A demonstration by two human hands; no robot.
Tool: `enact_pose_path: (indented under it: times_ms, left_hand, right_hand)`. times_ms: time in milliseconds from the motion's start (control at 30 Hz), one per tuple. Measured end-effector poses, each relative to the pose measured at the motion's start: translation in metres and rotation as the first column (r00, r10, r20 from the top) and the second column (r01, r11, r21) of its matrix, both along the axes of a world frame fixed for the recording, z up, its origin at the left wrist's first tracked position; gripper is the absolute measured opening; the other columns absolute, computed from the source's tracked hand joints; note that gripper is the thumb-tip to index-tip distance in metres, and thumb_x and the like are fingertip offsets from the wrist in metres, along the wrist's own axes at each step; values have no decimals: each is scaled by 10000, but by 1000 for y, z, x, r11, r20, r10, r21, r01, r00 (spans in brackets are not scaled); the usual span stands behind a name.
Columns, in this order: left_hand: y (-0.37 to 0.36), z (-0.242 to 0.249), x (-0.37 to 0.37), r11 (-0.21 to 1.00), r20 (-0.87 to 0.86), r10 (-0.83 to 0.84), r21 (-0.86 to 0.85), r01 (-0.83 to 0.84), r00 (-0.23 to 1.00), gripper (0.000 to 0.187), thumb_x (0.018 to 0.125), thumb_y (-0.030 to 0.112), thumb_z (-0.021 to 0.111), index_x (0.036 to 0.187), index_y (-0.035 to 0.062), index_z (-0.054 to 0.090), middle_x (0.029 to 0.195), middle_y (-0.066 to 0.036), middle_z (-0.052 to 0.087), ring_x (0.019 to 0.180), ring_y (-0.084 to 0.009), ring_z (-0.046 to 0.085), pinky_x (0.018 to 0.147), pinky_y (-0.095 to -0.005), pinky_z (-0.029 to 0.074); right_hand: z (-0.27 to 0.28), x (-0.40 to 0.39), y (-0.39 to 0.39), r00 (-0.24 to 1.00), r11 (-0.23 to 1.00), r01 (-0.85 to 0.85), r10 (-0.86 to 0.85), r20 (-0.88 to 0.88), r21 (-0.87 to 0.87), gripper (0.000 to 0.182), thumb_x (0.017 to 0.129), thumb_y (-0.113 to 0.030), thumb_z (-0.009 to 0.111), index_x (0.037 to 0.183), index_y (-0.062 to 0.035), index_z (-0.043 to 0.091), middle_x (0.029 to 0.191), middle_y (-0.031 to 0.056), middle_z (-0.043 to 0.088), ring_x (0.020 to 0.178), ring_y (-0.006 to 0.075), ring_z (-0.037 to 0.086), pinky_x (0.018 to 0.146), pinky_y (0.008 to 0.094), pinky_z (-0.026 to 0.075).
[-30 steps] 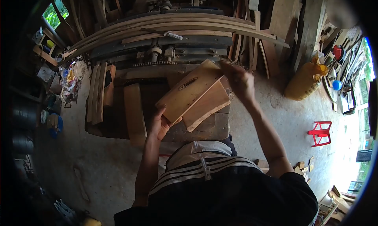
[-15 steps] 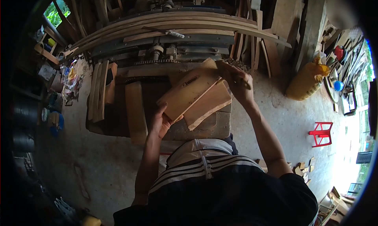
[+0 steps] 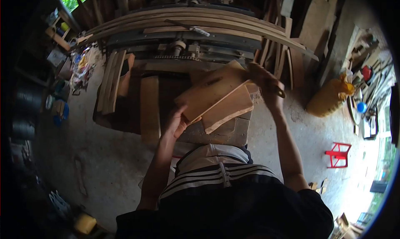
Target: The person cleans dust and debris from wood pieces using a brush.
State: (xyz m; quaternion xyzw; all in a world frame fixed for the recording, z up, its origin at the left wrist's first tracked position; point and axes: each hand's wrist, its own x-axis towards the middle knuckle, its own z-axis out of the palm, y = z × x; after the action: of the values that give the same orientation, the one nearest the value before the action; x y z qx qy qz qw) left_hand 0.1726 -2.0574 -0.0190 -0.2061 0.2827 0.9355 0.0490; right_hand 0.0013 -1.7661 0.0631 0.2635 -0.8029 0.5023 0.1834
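Observation:
My left hand (image 3: 176,123) grips the lower left end of a wooden board (image 3: 214,89), which has a dark slot-like mark in its face and is held tilted. Under its right edge lies a second wooden piece (image 3: 231,110) with a rough, wavy lower edge, on the dark worktable (image 3: 237,133). My right hand (image 3: 271,87), smeared by motion, is closed around a small brush-like tool (image 3: 281,93) with a rounded yellowish end. The tool's dark far end is at the board's upper right corner.
A flat wooden plank (image 3: 150,110) and upright slats (image 3: 112,83) stand left on the worktable. Beyond are long boards (image 3: 200,20) across a machine with a chain (image 3: 177,57). Right on the floor are a yellow sack (image 3: 329,98) and a red stool (image 3: 338,155).
The view has shifted, so most things sit a little further right. My right hand has swung slightly outward with the tool, while my left hand keeps its hold on the board.

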Motion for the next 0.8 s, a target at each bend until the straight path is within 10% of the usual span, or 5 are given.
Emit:
enact_pose_path:
  times_ms: [200,267,400,533,800]
  left_hand:
    - [-19,13,21,963,-15,85,-256,-86,996,519,898,110,684,1354,37,447,1238,-113,565,1110,-271,618,840,-521,598]
    - [-31,32,46,820,-89,300,-484,-304,950,304,867,159,745,1135,62,640,1066,-28,652,968,-110,627,823,-287,506]
    - [-84,59,121,-16,-182,256,-983,-184,949,279,911,158,703,1093,-51,663,974,-96,696,797,-130,635,666,-286,502]
    - [-76,75,158,-721,-300,65,-673,-163,952,323,903,-27,572,1216,0,649,1173,-178,679,1063,-329,672,886,-398,551]
    - [-67,29,168,-790,58,25,-610,55,998,462,980,268,480,1388,57,531,1460,-167,477,1387,-375,394,1141,-508,303]
  right_hand:
    - [13,6,4,995,990,103,-101,-22,94,228,903,-26,642,1123,-30,704,1004,140,725,848,192,721,719,287,547]
    - [11,13,5,993,992,107,-102,-64,72,226,905,-30,642,1123,-30,704,1000,141,725,844,197,722,715,287,548]
    - [15,21,4,986,984,134,-120,-117,115,226,912,-43,641,1129,-40,705,1015,135,726,844,205,725,713,289,554]
    - [20,20,11,992,992,120,-119,-45,26,238,918,-53,637,1148,-40,698,998,130,727,825,180,718,707,275,546]
    - [19,17,3,993,996,91,-89,82,-15,288,958,-76,611,1241,-61,663,991,46,728,844,51,627,716,210,495]
